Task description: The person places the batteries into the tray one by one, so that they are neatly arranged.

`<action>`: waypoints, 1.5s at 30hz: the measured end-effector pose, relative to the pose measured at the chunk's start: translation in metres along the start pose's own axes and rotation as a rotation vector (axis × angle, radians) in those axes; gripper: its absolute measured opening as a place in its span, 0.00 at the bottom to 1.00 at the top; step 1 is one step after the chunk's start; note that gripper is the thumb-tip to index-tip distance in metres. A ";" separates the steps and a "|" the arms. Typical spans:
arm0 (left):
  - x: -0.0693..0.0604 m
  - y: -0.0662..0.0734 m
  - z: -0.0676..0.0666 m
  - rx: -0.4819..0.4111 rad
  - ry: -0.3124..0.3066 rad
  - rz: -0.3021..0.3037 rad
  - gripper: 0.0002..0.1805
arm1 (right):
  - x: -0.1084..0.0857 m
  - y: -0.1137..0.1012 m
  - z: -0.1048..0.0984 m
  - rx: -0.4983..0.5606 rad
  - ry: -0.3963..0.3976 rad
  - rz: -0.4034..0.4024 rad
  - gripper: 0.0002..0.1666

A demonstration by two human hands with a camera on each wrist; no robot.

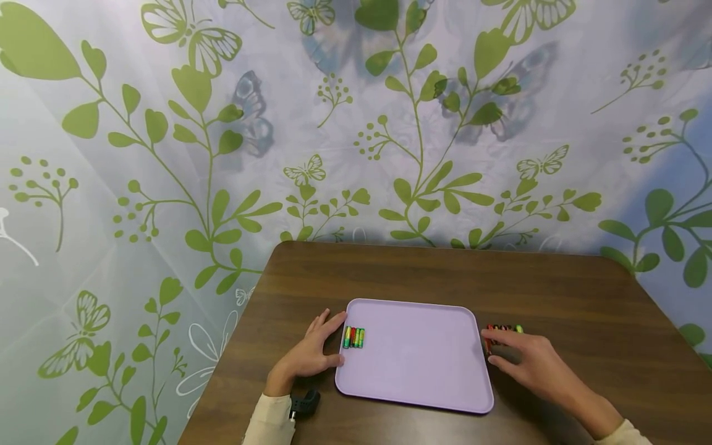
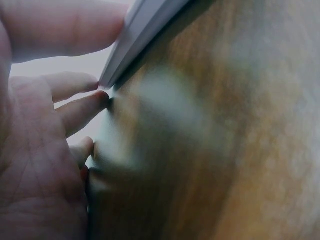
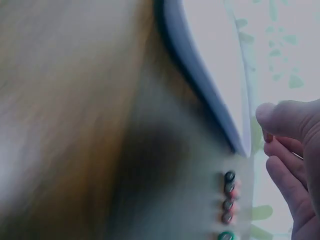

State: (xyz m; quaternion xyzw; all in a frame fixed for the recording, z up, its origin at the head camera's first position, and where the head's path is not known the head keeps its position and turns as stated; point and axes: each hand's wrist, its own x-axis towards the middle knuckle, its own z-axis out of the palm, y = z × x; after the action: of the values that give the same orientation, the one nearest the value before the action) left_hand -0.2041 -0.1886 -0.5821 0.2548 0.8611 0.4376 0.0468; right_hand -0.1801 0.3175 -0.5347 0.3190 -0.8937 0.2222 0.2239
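A lilac tray (image 1: 417, 364) lies flat on the wooden table. Inside its left edge, several small batteries (image 1: 353, 337), green-yellow and red, stand side by side in a row. The left hand (image 1: 308, 353) rests at the tray's left rim with fingers spread and thumb touching the edge. Just off the right rim, the right hand (image 1: 536, 364) pinches a red battery (image 1: 489, 347) between thumb and fingers; most of it is hidden in the right wrist view. Beyond that hand, a row of batteries (image 3: 228, 197) sits on the table, partly covered by the fingers in the head view.
The brown wooden table (image 1: 434, 272) backs onto a curtain (image 1: 334, 123) printed with green leaves and butterflies. A black wrist device (image 1: 306, 403) is at the left wrist. The tray's raised rim (image 1: 414, 404) runs all round it.
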 end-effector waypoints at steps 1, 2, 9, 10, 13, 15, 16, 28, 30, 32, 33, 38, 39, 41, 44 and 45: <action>0.000 0.003 -0.001 -0.003 -0.006 0.004 0.49 | 0.003 -0.001 0.001 0.011 -0.003 -0.005 0.36; -0.001 0.004 -0.001 -0.002 -0.008 0.001 0.49 | 0.006 -0.003 0.003 0.020 -0.004 -0.012 0.36; 0.000 0.020 -0.007 0.018 -0.040 -0.055 0.50 | 0.030 -0.016 0.019 0.112 0.014 -0.051 0.35; 0.000 0.021 -0.008 0.023 -0.048 -0.066 0.50 | 0.034 -0.019 0.021 0.124 0.014 -0.059 0.35; 0.001 0.021 -0.008 0.022 -0.061 -0.096 0.51 | 0.045 -0.027 0.029 0.149 0.009 -0.063 0.35; 0.001 0.021 -0.007 0.024 -0.062 -0.104 0.51 | 0.053 -0.032 0.034 0.170 0.000 -0.057 0.35; 0.000 0.021 -0.007 0.025 -0.060 -0.101 0.51 | 0.057 -0.035 0.037 0.179 -0.007 -0.052 0.35; 0.003 0.020 -0.004 0.009 -0.043 -0.111 0.50 | 0.092 -0.068 0.077 0.260 -0.032 -0.047 0.30; 0.004 0.017 -0.003 0.010 -0.039 -0.115 0.50 | 0.095 -0.074 0.083 0.291 -0.042 -0.032 0.29; 0.004 0.014 -0.002 0.014 -0.043 -0.140 0.50 | 0.099 -0.080 0.090 0.319 -0.051 -0.014 0.29; 0.005 0.016 -0.004 0.016 -0.051 -0.143 0.50 | 0.100 -0.082 0.093 0.330 -0.056 -0.005 0.29; 0.005 0.023 -0.007 0.034 -0.062 -0.158 0.51 | 0.106 -0.096 0.111 0.378 -0.077 0.020 0.28; 0.005 0.024 -0.007 0.038 -0.061 -0.156 0.51 | 0.107 -0.099 0.114 0.389 -0.081 0.022 0.28; 0.004 0.025 -0.007 0.049 -0.064 -0.169 0.51 | 0.109 -0.103 0.122 0.402 -0.084 0.022 0.28; 0.004 0.023 -0.007 0.049 -0.062 -0.167 0.51 | 0.112 -0.108 0.132 0.412 -0.091 0.014 0.27; 0.004 0.022 -0.007 0.045 -0.058 -0.158 0.50 | 0.113 -0.110 0.135 0.413 -0.094 0.010 0.27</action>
State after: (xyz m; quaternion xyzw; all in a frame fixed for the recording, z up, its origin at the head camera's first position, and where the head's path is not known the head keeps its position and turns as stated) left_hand -0.2005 -0.1808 -0.5603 0.1997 0.8863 0.4056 0.1006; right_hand -0.2199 0.1148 -0.5541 0.3636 -0.8401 0.3869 0.1108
